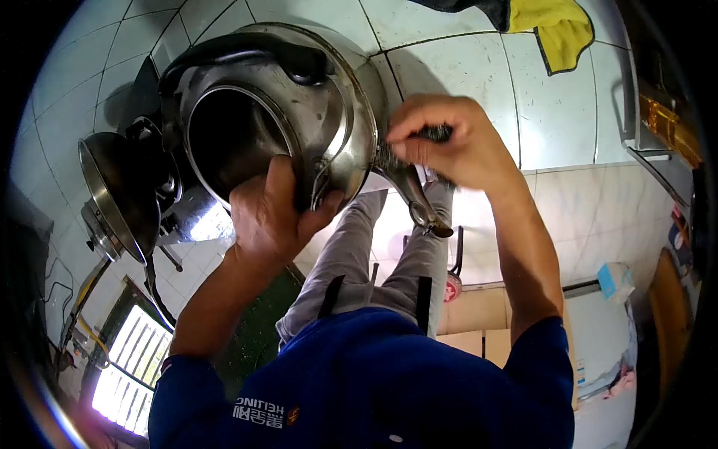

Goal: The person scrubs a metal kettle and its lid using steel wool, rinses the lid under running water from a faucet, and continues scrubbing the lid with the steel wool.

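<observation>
While the left hand (pixel 265 213) is gripping the kettle (pixel 336 112) by its rim (pixel 280 111), the right hand (pixel 458 144) is pinching a scrubber (pixel 385 159) by the spout (pixel 406 184).
Stiff, probably slick, the kettle is offering rim and handle (pixel 239 51) for holding; it is leaning at the counter's (pixel 467 90) edge, a pan (pixel 120 194) sitting left, room apparently lying toward the cloth (pixel 559 30).

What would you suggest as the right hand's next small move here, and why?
I'd probably rub the wiry pad around the base of the spout: the right hand holds it right there, while the left hand grips the kettle, likely steadying it.
</observation>
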A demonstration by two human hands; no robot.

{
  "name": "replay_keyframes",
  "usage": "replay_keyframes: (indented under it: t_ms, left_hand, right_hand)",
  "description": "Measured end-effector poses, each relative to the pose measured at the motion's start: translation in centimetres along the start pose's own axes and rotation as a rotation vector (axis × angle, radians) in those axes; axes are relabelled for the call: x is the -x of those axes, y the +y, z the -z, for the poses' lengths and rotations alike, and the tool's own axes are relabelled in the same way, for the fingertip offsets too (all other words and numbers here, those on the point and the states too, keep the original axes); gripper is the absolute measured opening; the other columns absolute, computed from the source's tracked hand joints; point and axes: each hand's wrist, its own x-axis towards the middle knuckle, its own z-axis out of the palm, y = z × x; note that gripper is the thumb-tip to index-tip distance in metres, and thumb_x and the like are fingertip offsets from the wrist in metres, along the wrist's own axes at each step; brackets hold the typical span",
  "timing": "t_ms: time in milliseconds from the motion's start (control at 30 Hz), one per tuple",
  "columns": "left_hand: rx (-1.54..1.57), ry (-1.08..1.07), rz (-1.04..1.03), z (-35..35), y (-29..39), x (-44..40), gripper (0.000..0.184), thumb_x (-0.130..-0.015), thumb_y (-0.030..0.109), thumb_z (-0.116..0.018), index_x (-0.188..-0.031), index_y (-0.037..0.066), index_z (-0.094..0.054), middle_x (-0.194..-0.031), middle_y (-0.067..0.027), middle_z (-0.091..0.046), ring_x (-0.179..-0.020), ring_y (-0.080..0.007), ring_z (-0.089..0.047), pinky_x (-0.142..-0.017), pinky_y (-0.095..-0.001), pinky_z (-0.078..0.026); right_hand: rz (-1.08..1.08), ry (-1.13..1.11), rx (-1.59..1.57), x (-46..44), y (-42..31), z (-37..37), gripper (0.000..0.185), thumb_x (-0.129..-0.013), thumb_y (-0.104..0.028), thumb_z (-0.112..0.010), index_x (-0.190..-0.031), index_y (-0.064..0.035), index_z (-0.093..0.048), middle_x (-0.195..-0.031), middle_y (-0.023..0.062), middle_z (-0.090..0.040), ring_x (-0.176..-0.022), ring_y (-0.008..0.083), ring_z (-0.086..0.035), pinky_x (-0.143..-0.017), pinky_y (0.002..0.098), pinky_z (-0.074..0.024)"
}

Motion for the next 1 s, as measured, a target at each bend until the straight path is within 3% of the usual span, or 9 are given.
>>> replay_keyframes:
  t_ms: [100, 233, 300, 367, 433, 733, 833, 933, 1000]
  left_hand:
    - [0.084, -0.116, 0.092, 0.8, 0.9, 1.3, 0.052, -0.076, 0.025, -0.071, -0.11, -0.005, -0.046, -0.075, -0.0192, -0.063, -0.063, -0.0368, -0.064, -0.06, -0.0422, -0.051]
    - [0.047, -0.034, 0.063, 0.8, 0.1, -0.1, 0.047, -0.074, 0.024, -0.074, -0.102, -0.004, -0.049, -0.072, -0.0182, -0.062, -0.06, -0.0358, -0.063, -0.054, -0.0416, -0.05]
    - [-0.034, 0.132, -0.124, 0.0, -0.4, -0.5, 0.047, -0.071, 0.038, -0.078, -0.083, 0.001, -0.05, -0.054, -0.0103, -0.056, -0.043, -0.0271, -0.058, -0.041, -0.0356, -0.046]
    - [-0.044, 0.171, -0.064, -0.1, -1.1, -1.0, 0.048, -0.069, 0.038, -0.079, -0.084, 0.001, -0.052, -0.055, -0.0102, -0.057, -0.045, -0.0265, -0.059, -0.041, -0.0359, -0.046]
    - [-0.08, 0.11, -0.138, 0.8, -1.3, -0.9, 0.048, -0.067, 0.038, -0.08, -0.082, 0.002, -0.052, -0.055, -0.0094, -0.056, -0.046, -0.0259, -0.059, -0.042, -0.0359, -0.046]
    - [-0.163, 0.098, -0.2, 1.8, -1.9, -1.1, 0.047, -0.068, 0.041, -0.079, -0.078, 0.005, -0.051, -0.053, -0.0063, -0.054, -0.044, -0.0243, -0.057, -0.042, -0.0342, -0.044]
    - [-0.2, 0.06, -0.276, 2.0, -2.2, -1.3, 0.048, -0.067, 0.043, -0.079, -0.077, 0.005, -0.051, -0.052, -0.0055, -0.053, -0.045, -0.0235, -0.057, -0.042, -0.0336, -0.045]
    - [-0.126, 0.006, -0.203, 2.1, -2.5, -1.5, 0.047, -0.058, 0.032, -0.082, -0.081, 0.004, -0.053, -0.059, -0.0098, -0.058, -0.053, -0.0291, -0.06, -0.05, -0.0372, -0.047]
    - [-0.116, -0.008, -0.184, 1.7, -2.8, -1.1, 0.046, -0.057, 0.031, -0.082, -0.081, 0.004, -0.053, -0.059, -0.0101, -0.057, -0.052, -0.0293, -0.06, -0.05, -0.0376, -0.047]
  right_hand:
    - [-0.163, 0.039, -0.11, 2.2, 0.1, -1.1, 0.012, -0.077, 0.009, -0.066, -0.085, 0.0001, -0.068, -0.085, 0.0059, -0.064, -0.08, 0.0135, -0.061, -0.071, 0.0256, -0.0478]
    - [0.082, -0.068, -0.052, 1.6, -1.3, -1.2, 0.014, -0.075, 0.01, -0.066, -0.085, 0.0, -0.067, -0.086, 0.0078, -0.066, -0.08, 0.0158, -0.063, -0.07, 0.0258, -0.0494]
    - [0.123, -0.085, 0.113, 1.7, -0.4, -1.2, 0.014, -0.074, 0.008, -0.067, -0.084, -0.0011, -0.067, -0.087, 0.0078, -0.066, -0.08, 0.0178, -0.064, -0.071, 0.0273, -0.051]
    - [-0.054, -0.009, 0.217, -0.3, 4.2, 0.3, 0.014, -0.073, 0.007, -0.068, -0.084, -0.0017, -0.067, -0.086, 0.0074, -0.066, -0.08, 0.0193, -0.064, -0.07, 0.0282, -0.0511]
    - [0.174, 0.0, 0.296, 0.2, 2.1, -1.2, 0.015, -0.072, 0.009, -0.067, -0.084, -0.0006, -0.067, -0.088, 0.0081, -0.065, -0.08, 0.0183, -0.063, -0.068, 0.0274, -0.0503]
    - [0.028, 0.002, 0.19, 1.4, 2.9, -2.6, 0.02, -0.071, 0.012, -0.068, -0.087, -0.0005, -0.066, -0.09, 0.0106, -0.064, -0.08, 0.017, -0.063, -0.068, 0.0267, -0.05]
    - [0.246, 0.17, 0.072, 3.1, 0.7, -3.3, 0.019, -0.071, 0.012, -0.068, -0.086, 0.0009, -0.067, -0.09, 0.012, -0.064, -0.081, 0.0183, -0.062, -0.069, 0.028, -0.0507]
    - [0.403, 0.215, 0.091, 2.5, -0.6, -5.2, 0.021, -0.071, 0.01, -0.07, -0.089, -0.0006, -0.068, -0.089, 0.0107, -0.065, -0.082, 0.0192, -0.062, -0.069, 0.0278, -0.0508]
    - [0.313, 0.266, 0.178, 2.2, 1.3, -5.6, 0.016, -0.074, 0.006, -0.07, -0.088, -0.0009, -0.067, -0.089, 0.0111, -0.065, -0.082, 0.0194, -0.063, -0.07, 0.0276, -0.0501]
